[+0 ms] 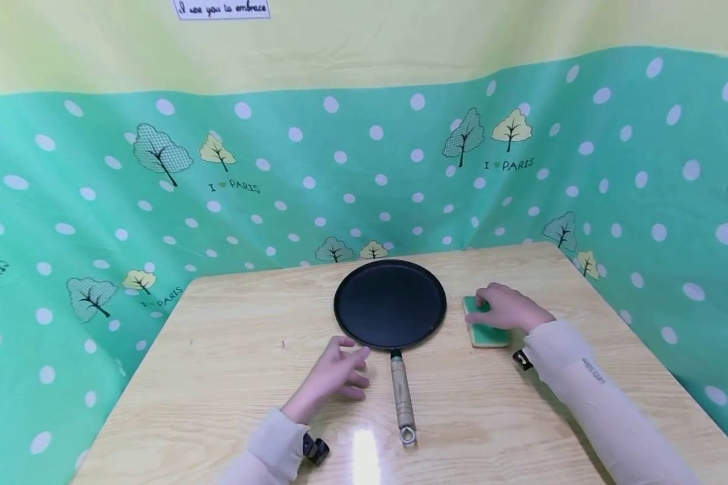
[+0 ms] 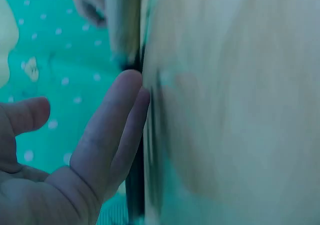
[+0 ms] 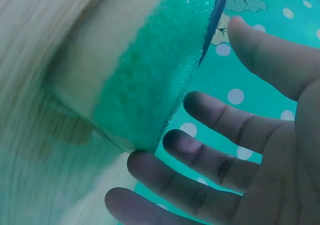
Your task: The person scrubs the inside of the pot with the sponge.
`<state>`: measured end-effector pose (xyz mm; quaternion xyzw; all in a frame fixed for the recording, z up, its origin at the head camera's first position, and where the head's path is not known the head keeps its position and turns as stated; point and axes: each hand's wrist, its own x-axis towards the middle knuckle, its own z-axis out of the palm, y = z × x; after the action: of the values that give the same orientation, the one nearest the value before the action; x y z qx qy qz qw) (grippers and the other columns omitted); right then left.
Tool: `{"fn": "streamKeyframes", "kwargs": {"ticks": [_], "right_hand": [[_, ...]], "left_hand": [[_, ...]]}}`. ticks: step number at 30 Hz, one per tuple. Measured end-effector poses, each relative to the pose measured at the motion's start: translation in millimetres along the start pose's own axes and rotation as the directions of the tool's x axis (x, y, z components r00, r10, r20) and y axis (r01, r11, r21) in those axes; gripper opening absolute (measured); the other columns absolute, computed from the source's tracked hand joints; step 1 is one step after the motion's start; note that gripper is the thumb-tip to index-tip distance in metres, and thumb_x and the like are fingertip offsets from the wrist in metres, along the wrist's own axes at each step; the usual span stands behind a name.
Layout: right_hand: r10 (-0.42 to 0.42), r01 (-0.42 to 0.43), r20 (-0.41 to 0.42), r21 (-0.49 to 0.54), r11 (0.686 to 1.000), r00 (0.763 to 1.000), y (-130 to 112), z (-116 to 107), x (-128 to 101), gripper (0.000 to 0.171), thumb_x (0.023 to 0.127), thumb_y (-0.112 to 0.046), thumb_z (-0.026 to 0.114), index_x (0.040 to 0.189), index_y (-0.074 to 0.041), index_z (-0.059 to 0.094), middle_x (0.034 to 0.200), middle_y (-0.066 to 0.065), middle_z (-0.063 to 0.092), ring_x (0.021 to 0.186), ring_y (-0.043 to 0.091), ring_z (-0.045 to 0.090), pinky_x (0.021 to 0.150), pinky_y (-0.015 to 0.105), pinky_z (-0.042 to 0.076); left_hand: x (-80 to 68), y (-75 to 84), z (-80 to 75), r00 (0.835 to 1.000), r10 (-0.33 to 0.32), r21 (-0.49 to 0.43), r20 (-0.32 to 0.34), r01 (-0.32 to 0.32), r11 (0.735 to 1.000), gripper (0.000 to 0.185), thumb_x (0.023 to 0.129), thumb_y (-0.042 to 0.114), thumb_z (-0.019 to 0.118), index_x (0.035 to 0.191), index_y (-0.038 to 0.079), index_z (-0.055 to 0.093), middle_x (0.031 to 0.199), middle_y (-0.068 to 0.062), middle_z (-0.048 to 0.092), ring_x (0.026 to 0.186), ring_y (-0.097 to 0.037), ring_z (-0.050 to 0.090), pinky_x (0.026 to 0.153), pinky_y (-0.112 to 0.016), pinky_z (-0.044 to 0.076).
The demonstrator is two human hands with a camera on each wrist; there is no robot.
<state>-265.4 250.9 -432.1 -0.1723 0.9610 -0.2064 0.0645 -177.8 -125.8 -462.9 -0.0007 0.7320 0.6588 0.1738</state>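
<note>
Here, at the frame's lower centre, we see the left hand (image 1: 334,374), fingers spread, near the wooden handle (image 1: 402,397), the sensible hold for the stiff, probably weighty pan (image 1: 390,304). Right of centre, the right hand (image 1: 509,308), fingers parted, is at the sponge (image 1: 488,337): presumably light, squashy, best pinched by its sides.

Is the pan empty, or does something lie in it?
Empty: in the head view, the pan shows only its bare black surface.

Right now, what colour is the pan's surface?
The pan's surface is black, clearest in the head view.
</note>
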Motion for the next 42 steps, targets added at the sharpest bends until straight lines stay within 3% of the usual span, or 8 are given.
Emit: {"fn": "streamKeyframes", "kwargs": {"ticks": [5,9,16,20,26,33,42], "right_hand": [[0.027,-0.027,-0.001,-0.003,1.000,1.000,-3.8,7.9,3.1,0.038,0.090,-0.036,0.084,0.099,-0.006,0.063,0.099,0.011,0.053,0.081,0.025,0.051,0.069,0.037,0.048],[0.017,-0.017,0.003,-0.002,1.000,1.000,-4.7,9.5,5.7,0.039,0.086,-0.031,0.087,0.101,-0.008,0.060,0.103,0.011,0.050,0.085,0.027,0.050,0.072,0.038,0.049],[-0.064,0.064,0.026,0.019,0.998,0.998,-4.5,0.6,7.5,0.033,0.084,-0.006,0.079,0.112,-0.006,0.061,0.123,0.020,0.053,0.103,0.034,0.054,0.089,0.049,0.057],[-0.124,0.126,-0.040,0.055,0.991,0.992,-3.5,-8.3,3.4,0.032,0.087,0.003,0.072,0.117,-0.004,0.064,0.127,0.020,0.058,0.113,0.036,0.059,0.097,0.054,0.057],[-0.281,0.299,-0.135,0.137,0.944,0.950,-10.1,-15.6,9.0,0.035,0.089,0.009,0.063,0.120,-0.006,0.068,0.131,0.016,0.065,0.121,0.037,0.060,0.098,0.054,0.056],[-0.368,0.368,-0.043,0.212,0.905,0.929,-16.9,-5.0,26.8,0.038,0.086,0.014,0.061,0.112,-0.010,0.075,0.125,0.009,0.070,0.120,0.032,0.063,0.102,0.051,0.056],[-0.340,0.323,0.100,0.154,0.934,0.935,-22.0,11.6,36.5,0.036,0.090,0.008,0.062,0.109,-0.019,0.077,0.130,0.008,0.070,0.120,0.029,0.063,0.094,0.041,0.057]], "left_hand": [[-5.5,-3.9,22.3,0.990,-0.005,0.037,0.138,0.000,0.999,0.066,0.102,0.023,0.070,0.143,-0.010,0.029,0.111,-0.024,0.062,0.076,-0.026,0.073,0.068,-0.042,0.071],[-6.3,-0.2,31.4,0.981,-0.015,0.086,0.194,-0.002,0.996,0.067,0.101,0.018,0.072,0.143,-0.013,0.031,0.106,-0.018,0.065,0.072,-0.020,0.071,0.069,-0.040,0.071],[-7.7,5.4,40.7,0.979,0.027,0.078,0.201,-0.044,0.996,0.062,0.092,0.000,0.074,0.139,-0.010,0.034,0.102,-0.017,0.058,0.071,-0.020,0.069,0.067,-0.040,0.071],[-10.2,4.4,45.4,0.980,0.047,0.064,0.192,-0.060,0.996,0.067,0.086,-0.007,0.075,0.139,-0.009,0.033,0.104,-0.018,0.054,0.071,-0.022,0.070,0.066,-0.040,0.071],[-11.0,-0.4,46.3,0.981,0.049,0.056,0.190,-0.060,0.997,0.074,0.083,-0.008,0.077,0.140,-0.009,0.031,0.106,-0.019,0.054,0.071,-0.022,0.070,0.065,-0.038,0.071],[-9.6,-2.5,47.0,0.980,0.037,0.050,0.197,-0.048,0.998,0.075,0.084,-0.007,0.079,0.142,-0.008,0.031,0.107,-0.019,0.054,0.072,-0.023,0.070,0.066,-0.038,0.071],[-7.8,-4.3,49.4,0.977,0.028,0.063,0.212,-0.043,0.997,0.079,0.086,-0.007,0.078,0.149,-0.008,0.030,0.113,-0.020,0.052,0.077,-0.024,0.071,0.067,-0.040,0.071]]}}
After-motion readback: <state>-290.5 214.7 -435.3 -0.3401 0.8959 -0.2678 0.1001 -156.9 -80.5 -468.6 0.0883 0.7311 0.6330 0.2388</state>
